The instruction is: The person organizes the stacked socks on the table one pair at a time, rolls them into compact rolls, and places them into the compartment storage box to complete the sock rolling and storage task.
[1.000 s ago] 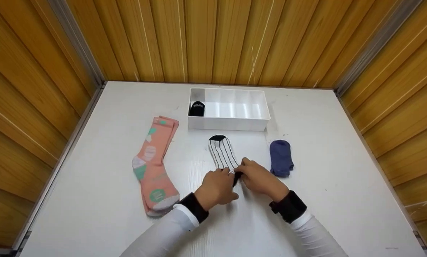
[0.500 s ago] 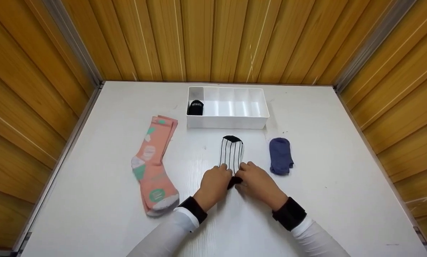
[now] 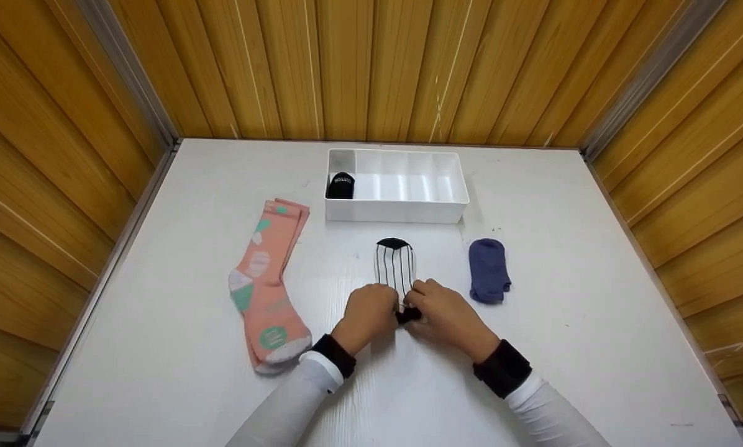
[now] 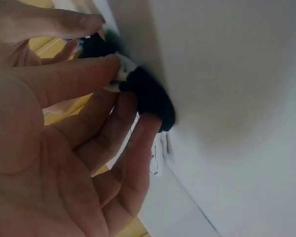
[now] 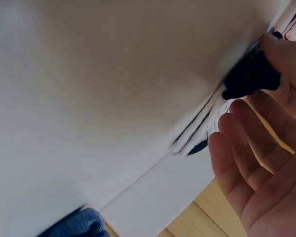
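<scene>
While both hands (image 3: 402,310) pinch striped sock (image 3: 395,266), pink socks (image 3: 266,292) left, blue sock (image 3: 488,270) right, white tray (image 3: 396,211) behind

Hands: two, left hand (image 3: 370,313), right hand (image 3: 444,313). Striped sock (image 3: 395,266): one. Pink patterned socks (image 3: 266,292): stacked, apparently two. Blue sock (image 3: 488,270): one, maybe folded pair, cannot tell. White divided bin (image 3: 396,212): one. Black rolled sock (image 3: 340,185) in bin: one.

striped sock's (image 3: 396,266) near end hidden under both hands, possibly rolled
</scene>
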Motion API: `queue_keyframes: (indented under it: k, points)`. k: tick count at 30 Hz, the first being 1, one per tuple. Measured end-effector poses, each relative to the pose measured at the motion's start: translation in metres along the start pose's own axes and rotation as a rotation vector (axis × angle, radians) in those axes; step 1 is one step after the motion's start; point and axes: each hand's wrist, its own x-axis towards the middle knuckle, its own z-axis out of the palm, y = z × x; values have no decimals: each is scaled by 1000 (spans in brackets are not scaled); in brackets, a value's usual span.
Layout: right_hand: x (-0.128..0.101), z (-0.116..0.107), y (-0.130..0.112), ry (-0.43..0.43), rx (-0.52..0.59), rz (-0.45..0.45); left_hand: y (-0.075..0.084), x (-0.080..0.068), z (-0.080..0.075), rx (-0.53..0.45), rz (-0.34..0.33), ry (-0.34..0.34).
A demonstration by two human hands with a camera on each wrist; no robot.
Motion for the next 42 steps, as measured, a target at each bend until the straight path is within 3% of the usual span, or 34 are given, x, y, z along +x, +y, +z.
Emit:
queue_keyframes:
  k: [5, 9, 12, 15, 19, 22, 27, 33, 38, 42]
  points:
    - [3, -4, -3, -15, 37, -34, -8, 7, -12, -183, -41, -154]
    - [7, -7, -1, -88, 116, -18, -10, 5, -14, -219, -38, -171]
    - [8, -8, 4, -147, 205, 23, -8, 1, -9, -217, -15, -123]
    - [11, -9, 9, -169, 287, 69, -5, 0, -1, -182, -7, -17]
    - [14, -6, 14, -126, 348, 138, -2, 2, 7, -120, -50, 86]
    - [14, -3, 13, -55, 324, 166, -2, 4, 8, -126, -77, 101]
    - [14, 0, 5, 19, 191, 87, -4, 5, 8, -164, -70, 139]
    - [13, 0, -2, 5, 84, 52, -3, 4, 9, -53, -59, 193]
    - [11, 1, -2, -29, 72, 59, -1, 3, 10, 3, 20, 215]
    - [8, 3, 0, -8, 102, 56, 0, 1, 10, 0, 75, 163]
